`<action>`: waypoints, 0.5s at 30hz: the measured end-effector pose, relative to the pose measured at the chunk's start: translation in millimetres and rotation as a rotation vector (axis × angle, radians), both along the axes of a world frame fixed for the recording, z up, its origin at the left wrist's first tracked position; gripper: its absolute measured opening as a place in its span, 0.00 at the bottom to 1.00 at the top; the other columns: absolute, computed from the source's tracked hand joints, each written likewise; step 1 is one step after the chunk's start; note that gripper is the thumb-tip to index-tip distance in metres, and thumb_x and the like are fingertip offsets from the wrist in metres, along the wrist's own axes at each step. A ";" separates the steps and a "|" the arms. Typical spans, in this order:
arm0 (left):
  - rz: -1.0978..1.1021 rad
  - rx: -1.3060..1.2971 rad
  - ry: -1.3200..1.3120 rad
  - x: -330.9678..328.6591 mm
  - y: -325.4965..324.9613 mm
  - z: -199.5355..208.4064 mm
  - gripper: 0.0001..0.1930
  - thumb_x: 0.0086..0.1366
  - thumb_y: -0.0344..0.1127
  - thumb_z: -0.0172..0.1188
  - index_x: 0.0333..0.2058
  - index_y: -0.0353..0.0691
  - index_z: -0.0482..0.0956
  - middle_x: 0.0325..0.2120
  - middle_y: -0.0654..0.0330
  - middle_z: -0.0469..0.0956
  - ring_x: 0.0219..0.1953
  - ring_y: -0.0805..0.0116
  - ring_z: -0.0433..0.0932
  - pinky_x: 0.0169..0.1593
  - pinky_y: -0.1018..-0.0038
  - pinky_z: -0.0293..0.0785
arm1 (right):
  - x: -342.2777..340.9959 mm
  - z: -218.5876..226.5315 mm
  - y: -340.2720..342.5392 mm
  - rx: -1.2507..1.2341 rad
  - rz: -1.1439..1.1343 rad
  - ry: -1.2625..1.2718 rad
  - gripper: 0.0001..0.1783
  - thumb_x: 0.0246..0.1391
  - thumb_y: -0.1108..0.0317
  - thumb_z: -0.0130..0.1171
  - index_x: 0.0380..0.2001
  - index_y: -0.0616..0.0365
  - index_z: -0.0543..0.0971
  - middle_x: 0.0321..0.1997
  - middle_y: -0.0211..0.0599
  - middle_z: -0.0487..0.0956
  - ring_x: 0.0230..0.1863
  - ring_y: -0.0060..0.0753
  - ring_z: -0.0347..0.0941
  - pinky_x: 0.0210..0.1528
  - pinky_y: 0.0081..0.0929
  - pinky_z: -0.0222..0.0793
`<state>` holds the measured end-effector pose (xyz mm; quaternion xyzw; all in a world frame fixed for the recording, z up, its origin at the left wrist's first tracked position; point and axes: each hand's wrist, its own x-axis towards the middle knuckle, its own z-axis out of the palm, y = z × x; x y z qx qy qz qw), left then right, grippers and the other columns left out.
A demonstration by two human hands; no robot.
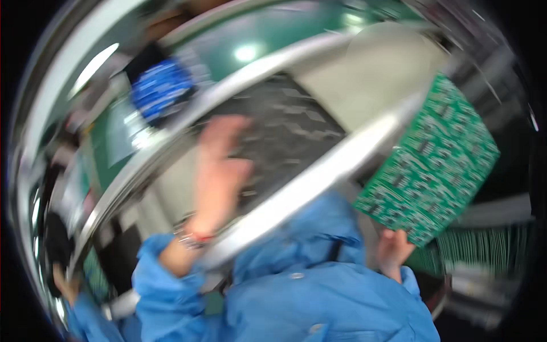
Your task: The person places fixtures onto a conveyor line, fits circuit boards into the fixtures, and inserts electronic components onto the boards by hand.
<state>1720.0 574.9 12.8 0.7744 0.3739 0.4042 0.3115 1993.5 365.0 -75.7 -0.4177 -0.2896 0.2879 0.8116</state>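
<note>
A green printed circuit board (436, 165), crowded with small components, is tilted up on my right side. My right hand (394, 252) grips it by its lower edge, fingertips showing against the board. Raised over a dark rectangular tray (285, 122), my left hand (219, 171) is blurred by motion; its thumb stands apart from the fingers and nothing shows in it. I cannot tell whether it touches the tray. A red band and a bracelet circle my left wrist, and both my sleeves are blue.
A pale metal rail (319, 176) runs between me and the tray. Several green boards stand in a rack (484, 248) at the right. A blue round object (162, 88) sits beyond the far rail. Another person's hand (67, 285) shows at the lower left.
</note>
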 end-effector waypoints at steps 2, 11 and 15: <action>-0.384 0.070 -0.086 5.1 -16.3 -6.7 0.36 0.57 0.34 0.63 0.64 0.36 0.58 0.62 0.51 0.60 0.65 0.54 0.57 0.66 0.62 0.54 | 7.3 -2.3 19.2 -0.044 0.153 -0.031 0.23 0.56 0.78 0.55 0.54 0.53 0.69 0.47 0.30 0.73 0.37 0.23 0.69 0.31 0.20 0.71; -0.584 -0.642 -0.884 -38.7 -26.1 45.1 0.23 0.66 0.25 0.51 0.59 0.34 0.61 0.47 0.62 0.73 0.41 0.76 0.75 0.42 0.76 0.75 | 62.7 13.0 186.7 -0.109 0.877 -0.839 0.28 0.54 0.70 0.60 0.58 0.66 0.68 0.53 0.45 0.75 0.49 0.38 0.75 0.50 0.37 0.73; -0.443 -0.596 -0.840 -68.2 -6.2 17.6 0.20 0.63 0.27 0.55 0.54 0.33 0.69 0.44 0.63 0.76 0.42 0.77 0.76 0.42 0.76 0.75 | 68.4 39.1 259.3 -0.225 1.003 -0.297 0.32 0.54 0.67 0.60 0.61 0.66 0.65 0.57 0.46 0.72 0.54 0.40 0.71 0.55 0.39 0.69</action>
